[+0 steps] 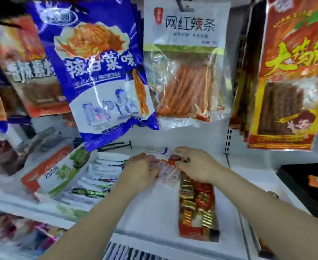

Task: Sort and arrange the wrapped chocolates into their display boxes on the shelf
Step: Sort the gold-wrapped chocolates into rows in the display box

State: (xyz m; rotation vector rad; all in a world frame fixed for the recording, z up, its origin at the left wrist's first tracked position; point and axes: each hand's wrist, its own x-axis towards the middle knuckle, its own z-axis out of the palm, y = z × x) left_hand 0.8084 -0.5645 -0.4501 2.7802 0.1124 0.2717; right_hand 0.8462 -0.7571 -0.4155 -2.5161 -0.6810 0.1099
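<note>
A long red display box (197, 228) lies on the white shelf (154, 212), filled with red and gold wrapped chocolates (187, 192). At its far end sits a cluster of pink and clear wrapped chocolates (168, 170). My left hand (141, 170) rests on the left side of that cluster, fingers curled onto the wrappers. My right hand (195, 164) is at the cluster's right, thumb and fingers pinching a dark red wrapped chocolate (180, 158). The frame is blurred, so the exact grip of the left hand is unclear.
Hanging snack bags crowd the space above: a blue bag (101, 72), a clear bag of spicy strips (186, 72), an orange bag (293, 81). White packets (105, 169) and a tilted green-and-white pack (60, 169) lie left. A dark tray (308, 186) stands right.
</note>
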